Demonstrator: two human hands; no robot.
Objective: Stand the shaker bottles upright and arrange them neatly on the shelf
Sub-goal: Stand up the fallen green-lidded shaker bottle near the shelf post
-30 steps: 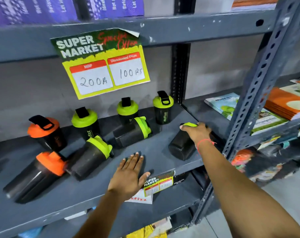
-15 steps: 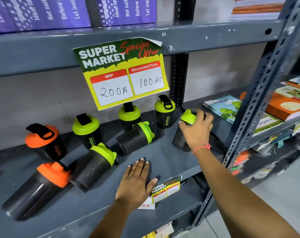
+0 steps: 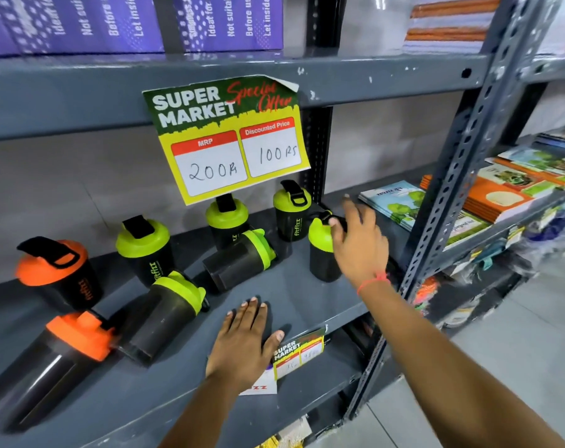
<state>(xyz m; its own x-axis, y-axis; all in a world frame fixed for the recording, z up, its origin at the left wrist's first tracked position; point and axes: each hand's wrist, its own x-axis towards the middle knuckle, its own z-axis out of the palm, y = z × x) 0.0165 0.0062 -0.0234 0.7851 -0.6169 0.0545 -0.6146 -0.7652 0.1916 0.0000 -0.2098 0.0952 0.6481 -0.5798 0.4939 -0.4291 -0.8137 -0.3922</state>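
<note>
The green-lidded bottle [image 3: 321, 250] at right of centre, lying on its side a second ago, is now standing upright on the shelf [image 3: 294, 295], lid up and long axis vertical. The right hand [image 3: 360, 244] is loosening off it, fingers [image 3: 350, 210] spread, only the thumb still touching the lid. The left hand [image 3: 242, 342] is staying flat on the shelf edge, fingers together, thumb out. Three bottles are still lying on their sides: a green one [image 3: 239, 260] at centre pointing its lid upper right, another green one [image 3: 161, 313] and an orange one [image 3: 51, 360] at lower left, pointing likewise. Four more are standing along the back. A price sign [image 3: 226, 140] is hanging above them, and books [image 3: 394, 202] are lying at right.
</note>
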